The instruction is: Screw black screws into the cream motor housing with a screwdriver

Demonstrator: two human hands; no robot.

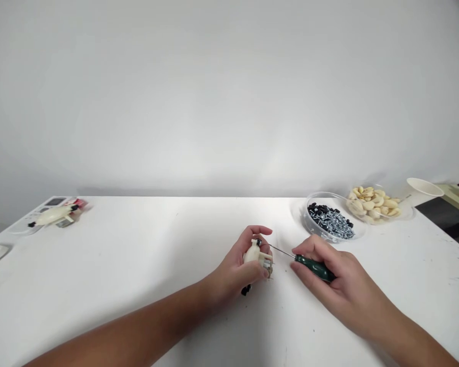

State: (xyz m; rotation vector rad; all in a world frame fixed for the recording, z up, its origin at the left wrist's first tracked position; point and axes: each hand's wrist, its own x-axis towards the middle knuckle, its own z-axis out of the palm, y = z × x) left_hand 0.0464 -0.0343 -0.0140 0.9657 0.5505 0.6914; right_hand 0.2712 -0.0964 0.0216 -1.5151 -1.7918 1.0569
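My left hand (240, 265) is closed around a small cream plastic assembly (253, 252) with black end pieces and a silvery metal part that looks like a small motor. The thumb presses on its near side, while the index finger reaches past its top. My right hand (331, 275) grips a screwdriver (315, 267) by its dark green handle. Its thin metal shaft points left, and the tip is close to the black piece at the top of the assembly. Whether the tip touches it I cannot tell.
A clear round dish (331, 219) of silver screws and small black parts stands at the back right. Beside it, a clear container (375, 204) holds cream plastic pieces, near a pale cup (424, 191). A similar cream assembly (55, 216) lies at the far left of the white table (130, 244).
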